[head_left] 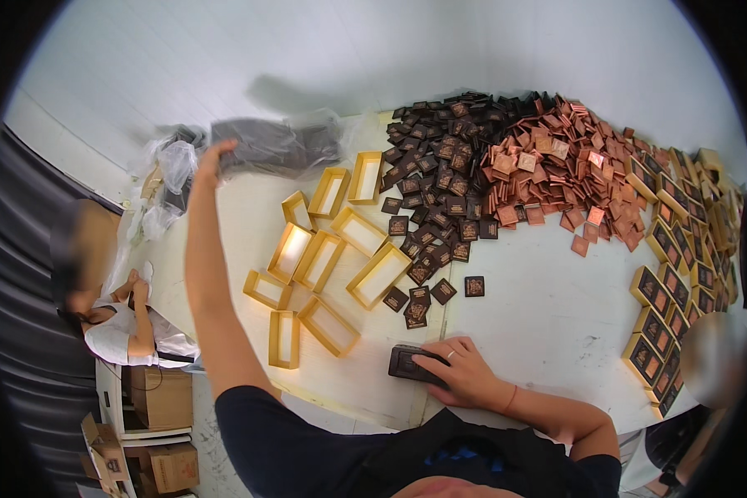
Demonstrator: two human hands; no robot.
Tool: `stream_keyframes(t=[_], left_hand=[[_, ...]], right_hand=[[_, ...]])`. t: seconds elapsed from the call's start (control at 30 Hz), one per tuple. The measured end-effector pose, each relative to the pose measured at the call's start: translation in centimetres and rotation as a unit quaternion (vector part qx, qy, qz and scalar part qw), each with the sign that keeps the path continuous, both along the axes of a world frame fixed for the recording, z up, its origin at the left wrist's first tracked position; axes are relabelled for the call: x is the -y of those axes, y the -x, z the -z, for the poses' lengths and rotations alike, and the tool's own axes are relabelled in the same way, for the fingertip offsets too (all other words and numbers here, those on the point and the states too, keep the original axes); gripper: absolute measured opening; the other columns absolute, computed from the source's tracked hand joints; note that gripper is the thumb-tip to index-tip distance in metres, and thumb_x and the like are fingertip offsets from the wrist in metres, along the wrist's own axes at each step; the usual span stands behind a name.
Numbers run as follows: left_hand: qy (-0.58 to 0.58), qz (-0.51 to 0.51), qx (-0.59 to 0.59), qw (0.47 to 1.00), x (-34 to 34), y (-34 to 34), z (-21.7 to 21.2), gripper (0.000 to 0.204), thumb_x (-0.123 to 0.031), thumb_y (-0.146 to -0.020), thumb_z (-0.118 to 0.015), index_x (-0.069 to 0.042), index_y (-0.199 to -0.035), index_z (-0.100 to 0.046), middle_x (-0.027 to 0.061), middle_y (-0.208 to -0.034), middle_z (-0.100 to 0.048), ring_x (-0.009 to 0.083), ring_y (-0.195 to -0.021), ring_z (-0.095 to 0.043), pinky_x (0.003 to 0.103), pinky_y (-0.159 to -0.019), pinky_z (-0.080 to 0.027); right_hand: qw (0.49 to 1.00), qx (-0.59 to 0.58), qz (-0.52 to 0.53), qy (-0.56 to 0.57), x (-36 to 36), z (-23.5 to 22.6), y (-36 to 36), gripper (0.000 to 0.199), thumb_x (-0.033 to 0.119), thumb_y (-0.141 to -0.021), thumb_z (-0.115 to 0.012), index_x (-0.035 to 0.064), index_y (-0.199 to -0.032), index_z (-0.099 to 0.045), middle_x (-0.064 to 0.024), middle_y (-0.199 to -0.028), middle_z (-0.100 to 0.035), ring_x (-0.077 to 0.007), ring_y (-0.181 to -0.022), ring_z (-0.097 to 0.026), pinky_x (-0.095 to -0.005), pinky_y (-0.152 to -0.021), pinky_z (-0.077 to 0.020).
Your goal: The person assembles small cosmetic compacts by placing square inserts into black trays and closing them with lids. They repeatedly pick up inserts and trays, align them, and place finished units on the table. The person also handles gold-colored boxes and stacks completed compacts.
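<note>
My left arm stretches far across the table, and my left hand (213, 160) is at the left end of a clear plastic bag (278, 148) holding dark contents. Its fingers are too small and blurred to show whether they grip the bag. Near the front edge, my right hand (466, 372) is closed around one end of a black rectangular tray (407, 362), which lies low over the table. Just beyond it are a few dark square wrapped pieces (417, 307). Several open gold boxes with white bottoms (319, 261) stand between my two hands.
Behind lie heaps of dark square pieces (448, 158) and copper-coloured ones (548, 162). Filled gold boxes (660, 290) line the right side. A person (124, 332) is at the left, near cardboard boxes (164, 398); another person (718, 361) is at the right edge.
</note>
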State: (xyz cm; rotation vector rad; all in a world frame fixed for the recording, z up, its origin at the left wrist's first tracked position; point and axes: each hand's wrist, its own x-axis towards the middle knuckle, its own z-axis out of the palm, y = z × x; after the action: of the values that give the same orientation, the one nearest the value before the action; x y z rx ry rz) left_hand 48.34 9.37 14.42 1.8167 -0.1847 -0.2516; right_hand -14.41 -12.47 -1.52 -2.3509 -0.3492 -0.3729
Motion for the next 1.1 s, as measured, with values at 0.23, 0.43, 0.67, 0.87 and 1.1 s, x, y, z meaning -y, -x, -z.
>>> stream_keyframes(t=[0.23,0.43,0.67,0.87,1.1], left_hand=[[-0.076,-0.046,0.261,0.961,8.5,6.6,-15.7,0.065,-0.011,-0.063,-0.088,0.018,-0.110,-0.052,0.0241,-0.095,-0.067,0.0272,-0.075,-0.070,0.039,-0.072,-0.060],[0.193,-0.072,0.163,0.965,7.1,2.6,-19.4,0.059,-0.004,-0.069,-0.083,0.018,-0.113,-0.050,0.0284,-0.104,-0.064,0.0308,-0.081,-0.071,0.047,-0.073,-0.064],[0.432,-0.120,0.205,0.870,6.6,4.4,-23.3,0.097,0.001,-0.083,-0.069,0.002,-0.134,0.013,0.0299,-0.117,-0.059,0.0441,-0.092,-0.069,0.059,-0.082,-0.063],[0.365,-0.113,0.128,0.915,5.4,1.3,-19.5,0.030,-0.015,-0.086,-0.069,0.000,-0.111,-0.063,0.0165,-0.110,-0.070,0.0315,-0.098,-0.071,0.048,-0.092,-0.059],[0.366,-0.114,0.026,0.923,6.2,-3.4,-7.3,0.044,-0.035,-0.086,-0.073,-0.015,-0.124,-0.062,0.0118,-0.130,-0.062,0.0300,-0.115,-0.063,0.058,-0.096,-0.051]], right_hand=[[1.000,0.009,0.022,0.002,0.2,0.2,0.2,0.060,0.019,-0.073,-0.080,0.0107,-0.129,-0.059,-0.0130,-0.125,-0.057,-0.0301,-0.113,-0.055,-0.0438,-0.097,-0.0411],[1.000,0.016,0.011,-0.011,0.2,0.3,0.1,0.060,0.018,-0.074,-0.079,0.0103,-0.130,-0.059,-0.0133,-0.125,-0.057,-0.0301,-0.114,-0.055,-0.0436,-0.098,-0.0409],[1.000,0.002,0.015,-0.014,0.5,0.3,0.2,0.061,0.017,-0.073,-0.079,0.0102,-0.131,-0.059,-0.0135,-0.126,-0.057,-0.0306,-0.114,-0.054,-0.0441,-0.098,-0.0403],[1.000,-0.006,0.006,-0.017,0.1,0.1,-0.2,0.061,0.017,-0.074,-0.079,0.0109,-0.131,-0.059,-0.0131,-0.127,-0.057,-0.0308,-0.113,-0.054,-0.0438,-0.098,-0.0403],[0.999,-0.022,0.010,-0.026,0.2,0.5,-0.4,0.060,0.017,-0.074,-0.079,0.0116,-0.130,-0.060,-0.0116,-0.127,-0.057,-0.0307,-0.109,-0.055,-0.0434,-0.096,-0.0407]])
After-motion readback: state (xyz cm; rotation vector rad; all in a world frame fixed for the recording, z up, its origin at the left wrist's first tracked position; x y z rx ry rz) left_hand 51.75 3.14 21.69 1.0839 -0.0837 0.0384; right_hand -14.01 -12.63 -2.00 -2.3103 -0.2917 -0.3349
